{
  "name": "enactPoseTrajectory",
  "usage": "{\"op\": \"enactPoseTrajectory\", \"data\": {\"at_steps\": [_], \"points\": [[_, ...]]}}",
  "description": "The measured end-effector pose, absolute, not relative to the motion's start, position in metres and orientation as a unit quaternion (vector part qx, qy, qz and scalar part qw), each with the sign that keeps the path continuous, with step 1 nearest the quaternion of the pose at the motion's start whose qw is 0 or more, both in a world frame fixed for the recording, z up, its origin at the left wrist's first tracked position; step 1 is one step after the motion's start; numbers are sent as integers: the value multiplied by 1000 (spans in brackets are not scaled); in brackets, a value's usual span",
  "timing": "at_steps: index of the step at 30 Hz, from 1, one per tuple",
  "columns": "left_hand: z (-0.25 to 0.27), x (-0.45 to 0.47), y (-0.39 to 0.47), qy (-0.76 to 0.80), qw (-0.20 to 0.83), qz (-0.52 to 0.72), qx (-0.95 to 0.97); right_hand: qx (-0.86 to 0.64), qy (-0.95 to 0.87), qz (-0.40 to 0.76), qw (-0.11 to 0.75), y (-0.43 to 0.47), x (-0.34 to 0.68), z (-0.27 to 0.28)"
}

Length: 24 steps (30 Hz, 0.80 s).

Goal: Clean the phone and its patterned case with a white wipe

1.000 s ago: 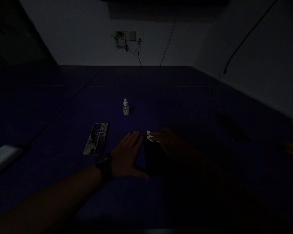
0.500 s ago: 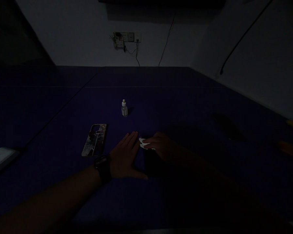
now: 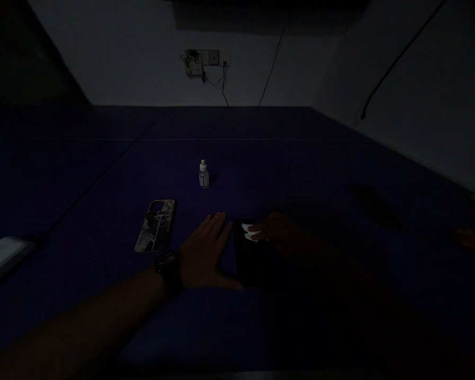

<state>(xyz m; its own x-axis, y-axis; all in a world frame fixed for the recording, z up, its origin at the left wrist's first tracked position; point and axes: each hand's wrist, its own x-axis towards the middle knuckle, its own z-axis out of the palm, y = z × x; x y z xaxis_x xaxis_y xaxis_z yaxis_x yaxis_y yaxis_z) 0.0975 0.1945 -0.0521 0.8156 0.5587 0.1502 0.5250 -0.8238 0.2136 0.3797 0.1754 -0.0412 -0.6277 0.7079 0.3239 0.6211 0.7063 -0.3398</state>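
My left hand (image 3: 205, 252) lies flat on the dark blue surface with its fingers spread. Its thumb and index finger reach the left edge of a flat, dark rectangular thing (image 3: 249, 266), whose kind is too dark to make out. In my right hand (image 3: 281, 230) is a small white wipe (image 3: 251, 232), pressed under the fingertips onto the upper part of that dark thing. Deep shadow hides the right side of the thing and much of my right forearm. A patterned phone case (image 3: 155, 226) lies left of my left hand.
Beyond my hands a small dropper bottle (image 3: 203, 175) stands upright. A dark phone-like slab (image 3: 376, 206) lies to the right, and a pale box-shaped thing (image 3: 3, 258) at the left edge. Sockets with cords (image 3: 214, 57) are on the back wall.
My right hand has slid the white wipe to the right, away from my left fingers, baring the dark thing's upper left corner. My left hand keeps its place; the view has shifted slightly.
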Motion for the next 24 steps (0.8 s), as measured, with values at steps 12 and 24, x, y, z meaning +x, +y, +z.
{"op": "enactPoseTrajectory", "data": {"at_steps": [12,24], "points": [[-46,100,194,296,94,79,947,-373,-893,132,216,171,381,-39],[-47,99,194,296,80,77,949,-400,-872,193,205,169,389,-38]]}}
